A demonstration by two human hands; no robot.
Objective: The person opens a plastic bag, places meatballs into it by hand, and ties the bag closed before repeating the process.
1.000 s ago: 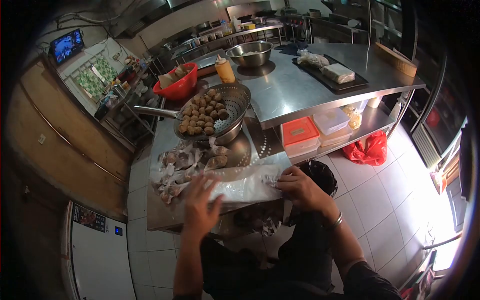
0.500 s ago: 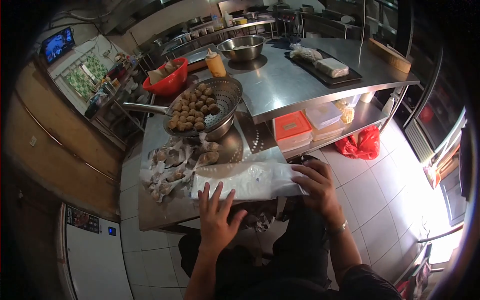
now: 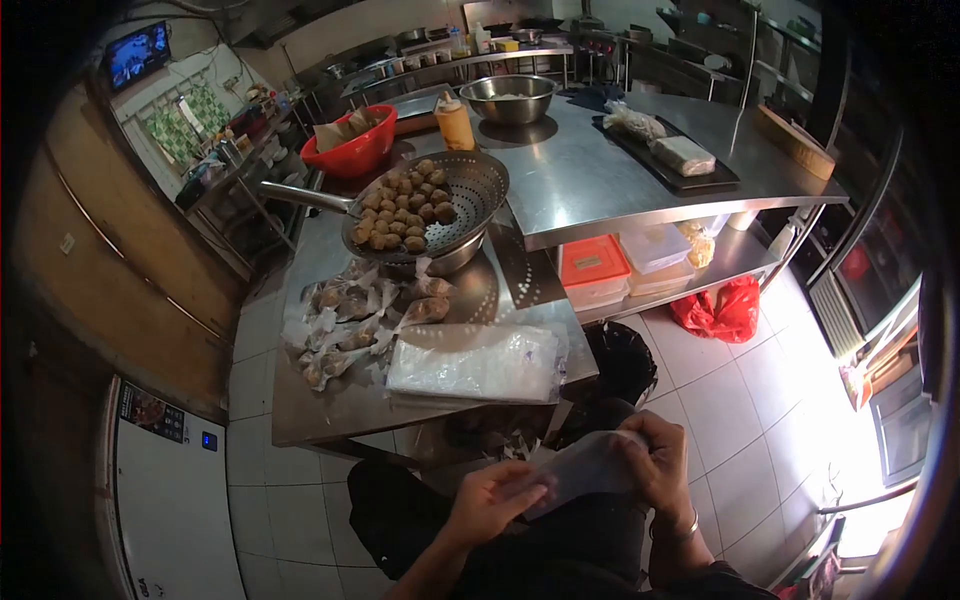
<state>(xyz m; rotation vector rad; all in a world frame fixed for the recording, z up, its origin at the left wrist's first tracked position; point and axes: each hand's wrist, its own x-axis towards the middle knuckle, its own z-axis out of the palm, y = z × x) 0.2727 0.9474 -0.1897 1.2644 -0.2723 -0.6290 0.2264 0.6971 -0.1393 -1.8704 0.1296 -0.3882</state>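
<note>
A single clear plastic bag (image 3: 582, 472) is stretched between my hands above my lap. My right hand (image 3: 655, 462) pinches one end of it, while my left hand (image 3: 500, 498) has its fingers closed at the other end. Beyond them, at the table's near edge, lies a flat stack of clear plastic bags (image 3: 475, 365). To its left is a pile of knotted bags (image 3: 345, 325) with brown balls inside. Behind these, a perforated metal strainer (image 3: 475, 195) with a long handle holds many loose brown balls (image 3: 405, 210).
A red bowl (image 3: 350, 150), a sauce bottle (image 3: 455, 125) and a steel bowl (image 3: 510, 100) stand farther back. A black tray (image 3: 700, 180) with wrapped packs lies on the higher steel table (image 3: 600, 190). A black bin (image 3: 625, 360) stands by the table's right corner.
My hands have come off the stack and moved down toward my lap. A single bag, pulled away by my right hand, is now between both hands. The view has shifted slightly.
</note>
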